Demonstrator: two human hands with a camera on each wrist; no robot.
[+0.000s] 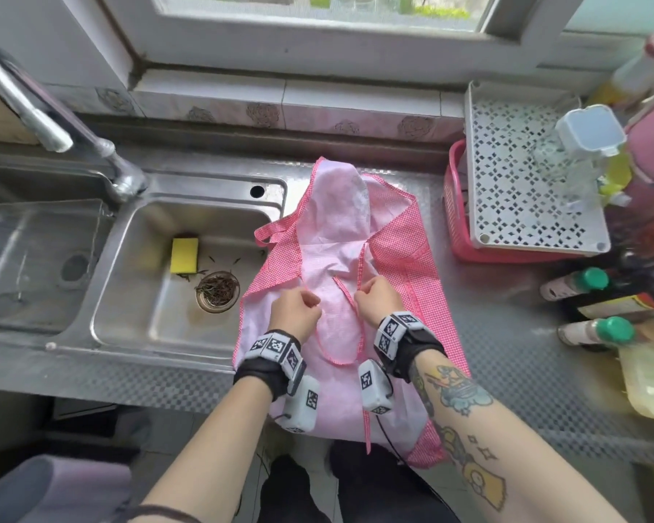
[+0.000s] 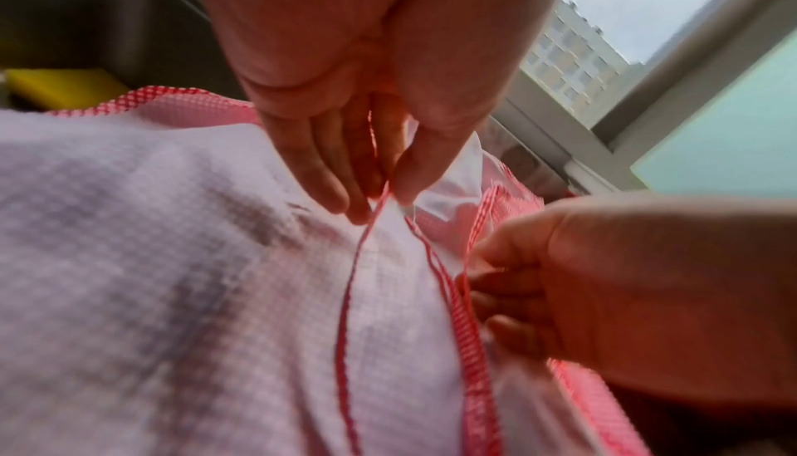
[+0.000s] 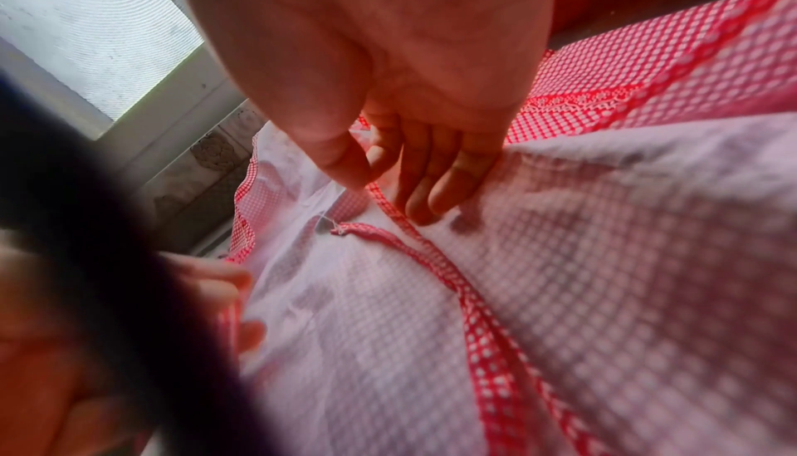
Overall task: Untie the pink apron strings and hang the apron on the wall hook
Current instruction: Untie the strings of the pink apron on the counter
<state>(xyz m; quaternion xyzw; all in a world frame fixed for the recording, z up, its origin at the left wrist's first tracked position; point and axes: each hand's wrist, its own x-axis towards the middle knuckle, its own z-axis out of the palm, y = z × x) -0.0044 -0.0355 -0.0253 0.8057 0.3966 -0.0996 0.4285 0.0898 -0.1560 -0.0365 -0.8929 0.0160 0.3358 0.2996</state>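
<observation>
Both grips are working the apron strings (image 1: 360,258): my left hand (image 1: 294,308) is pinching one thin gingham string (image 2: 354,279) between thumb and fingertips, and my right hand (image 1: 379,299) is closing thumb against fingers on the second string (image 3: 424,252), near its free end. I am holding the two hands apart over the pink apron (image 1: 340,235), which is lying spread on the steel desk (image 1: 506,334) beside the sink (image 1: 189,220), its lower part hanging over the front edge toward me. No knot is showing between my hands in any view, and one frayed string end is lying loose on the cloth in the right wrist view, so I am judging the untying step to be at or close to its end; whether a tie remains under my fingers I cannot tell. The next move, as I am judging it, calls for drawing the strings fully clear of each other, letting them go, and gathering the apron by its upper part for carrying. The wall hook is not appearing in any view, so I am expecting to have to turn and locate it first. The long strings are trailing over the desk edge and could snag while the apron is being lifted.
</observation>
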